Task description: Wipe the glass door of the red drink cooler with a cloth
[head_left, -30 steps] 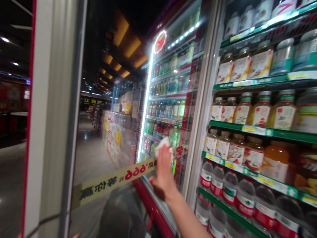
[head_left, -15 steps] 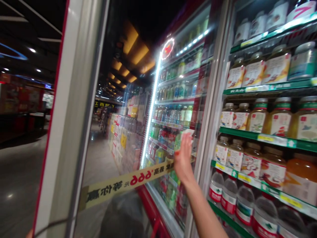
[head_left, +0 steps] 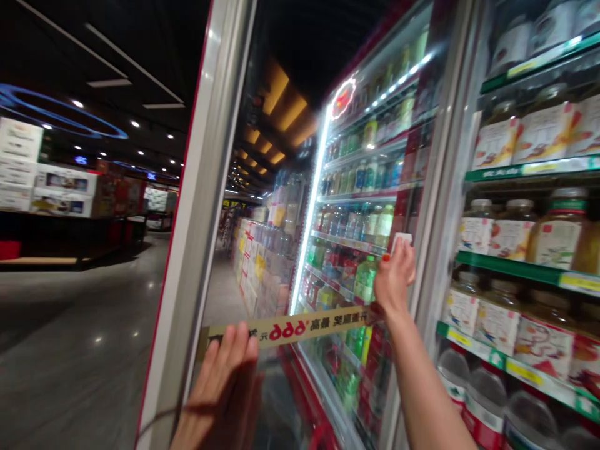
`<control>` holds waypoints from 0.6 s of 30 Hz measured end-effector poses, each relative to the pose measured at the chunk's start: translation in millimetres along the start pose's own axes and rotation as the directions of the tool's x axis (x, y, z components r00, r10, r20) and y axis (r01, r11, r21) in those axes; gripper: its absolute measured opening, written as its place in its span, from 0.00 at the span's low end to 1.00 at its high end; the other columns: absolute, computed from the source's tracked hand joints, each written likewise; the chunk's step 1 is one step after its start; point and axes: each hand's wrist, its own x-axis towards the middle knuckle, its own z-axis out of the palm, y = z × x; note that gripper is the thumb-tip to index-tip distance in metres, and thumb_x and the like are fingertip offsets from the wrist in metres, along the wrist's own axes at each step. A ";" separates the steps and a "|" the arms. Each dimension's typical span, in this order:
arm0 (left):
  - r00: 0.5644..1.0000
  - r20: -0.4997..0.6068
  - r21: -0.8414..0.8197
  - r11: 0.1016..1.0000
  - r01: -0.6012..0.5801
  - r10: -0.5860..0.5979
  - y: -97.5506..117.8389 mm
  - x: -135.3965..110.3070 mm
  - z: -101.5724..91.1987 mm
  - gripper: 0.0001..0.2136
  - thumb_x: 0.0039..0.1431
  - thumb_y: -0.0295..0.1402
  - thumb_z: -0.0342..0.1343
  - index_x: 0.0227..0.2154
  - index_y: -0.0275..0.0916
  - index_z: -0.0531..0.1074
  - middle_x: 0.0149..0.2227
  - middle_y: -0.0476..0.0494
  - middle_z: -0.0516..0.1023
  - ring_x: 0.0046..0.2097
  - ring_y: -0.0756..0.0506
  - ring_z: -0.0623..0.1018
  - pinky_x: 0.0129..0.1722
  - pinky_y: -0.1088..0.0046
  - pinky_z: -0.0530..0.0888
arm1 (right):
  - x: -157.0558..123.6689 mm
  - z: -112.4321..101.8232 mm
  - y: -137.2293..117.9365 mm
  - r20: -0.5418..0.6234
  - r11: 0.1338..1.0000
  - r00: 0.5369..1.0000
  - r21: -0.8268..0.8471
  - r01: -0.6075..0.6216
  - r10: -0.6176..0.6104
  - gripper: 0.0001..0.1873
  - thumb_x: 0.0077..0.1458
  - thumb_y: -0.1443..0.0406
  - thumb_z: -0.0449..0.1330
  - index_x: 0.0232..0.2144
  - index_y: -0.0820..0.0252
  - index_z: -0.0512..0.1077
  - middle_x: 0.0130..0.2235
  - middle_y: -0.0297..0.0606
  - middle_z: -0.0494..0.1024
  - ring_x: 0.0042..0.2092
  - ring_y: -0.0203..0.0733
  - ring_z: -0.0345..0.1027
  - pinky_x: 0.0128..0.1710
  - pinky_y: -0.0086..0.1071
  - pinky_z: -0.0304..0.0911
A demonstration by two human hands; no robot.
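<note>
My right hand (head_left: 396,275) holds a small folded white cloth (head_left: 402,239) at its fingertips, up against the glass door (head_left: 281,275) near its right-hand frame. The fingers are pressed together. Lower left, my left hand (head_left: 225,375) has its fingers straight and lies flat at the glass, with nothing seen in it. Its fingertips overlap the left end of a gold strip (head_left: 290,331) that runs across the pane with reversed lettering. Whether the left palm touches the glass I cannot tell.
To the right, green-edged cooler shelves (head_left: 515,265) carry rows of bottled drinks (head_left: 560,234). A lit drinks cooler (head_left: 347,206) shows in the glass. The silver door frame (head_left: 206,187) stands at left, with grey floor (head_left: 103,337) and stacked boxes (head_left: 65,187) beyond.
My left hand has come up from below onto the glass. My right hand still has the cloth and has moved slightly nearer the right frame. The view has turned left.
</note>
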 end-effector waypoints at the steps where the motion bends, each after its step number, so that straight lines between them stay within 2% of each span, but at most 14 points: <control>1: 1.000 -0.013 0.052 0.999 -0.004 0.005 4.1 7.2 9.5 0.33 0.73 0.41 0.57 0.75 0.37 0.59 0.77 0.31 0.63 0.77 0.35 0.63 0.78 0.50 0.61 | 7.7 3.5 -3.6 -0.003 1.000 1.000 0.020 0.007 -0.007 0.56 0.67 0.33 0.25 0.80 0.65 0.43 0.80 0.64 0.44 0.82 0.71 0.33 0.75 0.79 0.34; 3: 0.999 -0.046 0.128 0.992 0.007 -0.001 9.8 18.7 25.0 0.37 0.72 0.37 0.54 0.79 0.33 0.49 0.81 0.34 0.50 0.82 0.39 0.48 0.82 0.57 0.47 | -7.2 12.8 -27.2 0.054 0.977 0.977 0.067 0.204 -0.208 0.55 0.68 0.32 0.30 0.81 0.61 0.39 0.82 0.57 0.39 0.82 0.66 0.28 0.77 0.74 0.34; 4: 0.998 -0.063 0.138 0.990 0.016 -0.008 11.1 22.3 29.8 0.37 0.73 0.37 0.52 0.79 0.33 0.47 0.81 0.37 0.46 0.83 0.41 0.44 0.82 0.58 0.43 | -24.8 17.3 -41.4 0.100 0.926 0.922 0.097 0.365 -0.374 0.54 0.68 0.31 0.35 0.81 0.57 0.39 0.83 0.51 0.39 0.83 0.62 0.28 0.79 0.69 0.38; 6: 0.996 -0.085 0.100 0.995 0.022 -0.014 10.2 25.5 33.1 0.36 0.74 0.38 0.50 0.79 0.37 0.46 0.81 0.42 0.44 0.83 0.44 0.44 0.82 0.60 0.42 | -57.2 22.9 -59.0 0.183 0.709 0.685 0.178 0.683 -0.706 0.52 0.68 0.31 0.43 0.81 0.48 0.40 0.82 0.42 0.44 0.82 0.58 0.35 0.79 0.61 0.46; 7: 0.996 -0.086 0.070 0.997 0.024 -0.018 8.3 26.2 32.0 0.35 0.74 0.38 0.50 0.79 0.39 0.48 0.81 0.44 0.46 0.82 0.45 0.46 0.82 0.61 0.43 | -63.2 23.3 -58.9 0.201 0.619 0.587 0.206 0.758 -0.785 0.50 0.68 0.31 0.44 0.81 0.45 0.42 0.82 0.39 0.47 0.82 0.56 0.39 0.79 0.59 0.49; 8: 0.997 -0.078 0.038 0.999 0.026 -0.023 5.8 26.9 30.0 0.34 0.74 0.37 0.51 0.79 0.42 0.49 0.81 0.45 0.49 0.82 0.45 0.49 0.82 0.62 0.45 | -59.2 21.6 -52.9 0.207 0.620 0.585 0.202 0.758 -0.784 0.50 0.67 0.31 0.45 0.80 0.43 0.44 0.82 0.37 0.49 0.82 0.56 0.41 0.79 0.58 0.50; 9: 0.997 -0.067 0.007 1.000 0.028 -0.028 3.4 28.2 27.6 0.34 0.74 0.36 0.53 0.79 0.45 0.51 0.80 0.47 0.53 0.81 0.46 0.52 0.81 0.62 0.47 | -45.7 18.3 -43.0 0.203 0.690 0.660 0.173 0.703 -0.723 0.49 0.67 0.31 0.43 0.80 0.43 0.45 0.81 0.38 0.50 0.82 0.57 0.41 0.79 0.59 0.49; 10: 0.998 -0.058 -0.017 0.999 0.034 -0.035 1.3 30.3 25.6 0.34 0.73 0.35 0.55 0.78 0.48 0.53 0.80 0.49 0.55 0.81 0.46 0.54 0.81 0.63 0.49 | -25.3 14.0 -32.3 0.179 0.810 0.790 0.121 0.574 -0.587 0.50 0.68 0.31 0.40 0.80 0.46 0.45 0.82 0.41 0.49 0.82 0.59 0.40 0.79 0.64 0.45; 11: 0.997 -0.053 -0.027 0.998 0.049 -0.050 -0.2 33.2 24.5 0.35 0.72 0.35 0.56 0.78 0.49 0.53 0.79 0.49 0.57 0.81 0.46 0.55 0.81 0.62 0.50 | -2.5 10.0 -24.1 0.131 0.931 0.922 0.064 0.359 -0.364 0.50 0.68 0.31 0.36 0.81 0.49 0.43 0.82 0.44 0.46 0.82 0.60 0.36 0.79 0.66 0.41; 13: 0.994 -0.062 0.002 0.996 0.089 -0.089 -0.8 40.1 25.6 0.36 0.73 0.39 0.56 0.79 0.46 0.50 0.81 0.46 0.52 0.82 0.44 0.51 0.82 0.60 0.46 | 32.2 6.7 -26.3 0.053 0.985 0.984 0.033 0.170 -0.172 0.47 0.72 0.39 0.26 0.81 0.60 0.34 0.82 0.56 0.37 0.83 0.65 0.25 0.77 0.75 0.32; 14: 0.991 -0.075 0.030 0.993 0.115 -0.113 -0.4 43.3 27.5 0.37 0.74 0.42 0.55 0.79 0.43 0.48 0.81 0.43 0.48 0.82 0.43 0.47 0.82 0.58 0.43 | 37.0 8.2 -38.0 0.042 0.985 0.985 0.033 0.169 -0.170 0.46 0.73 0.41 0.25 0.81 0.60 0.31 0.83 0.54 0.35 0.83 0.63 0.23 0.77 0.75 0.31; 16: 0.988 -0.077 0.070 0.988 0.140 -0.135 0.0 47.6 31.8 0.38 0.75 0.46 0.51 0.80 0.39 0.44 0.82 0.42 0.42 0.83 0.43 0.42 0.82 0.57 0.39 | 19.9 15.9 -73.6 0.089 0.934 0.930 0.054 0.353 -0.356 0.45 0.73 0.37 0.31 0.81 0.47 0.32 0.83 0.38 0.37 0.83 0.53 0.26 0.81 0.64 0.33; 17: 0.989 -0.075 0.071 0.989 0.134 -0.128 -0.4 48.4 33.5 0.38 0.76 0.46 0.50 0.80 0.39 0.43 0.82 0.42 0.41 0.83 0.43 0.41 0.82 0.58 0.39 | 3.9 20.4 -90.1 0.145 0.827 0.815 0.092 0.554 -0.562 0.47 0.72 0.35 0.35 0.81 0.47 0.33 0.83 0.36 0.40 0.83 0.53 0.28 0.81 0.62 0.34; 18: 0.990 -0.073 0.064 0.990 0.122 -0.118 -1.3 48.2 34.8 0.37 0.76 0.46 0.49 0.80 0.40 0.43 0.82 0.43 0.41 0.83 0.43 0.41 0.82 0.58 0.39 | -10.9 23.9 -100.9 0.192 0.688 0.662 0.141 0.712 -0.725 0.47 0.71 0.35 0.38 0.81 0.47 0.36 0.83 0.34 0.43 0.83 0.51 0.31 0.82 0.60 0.35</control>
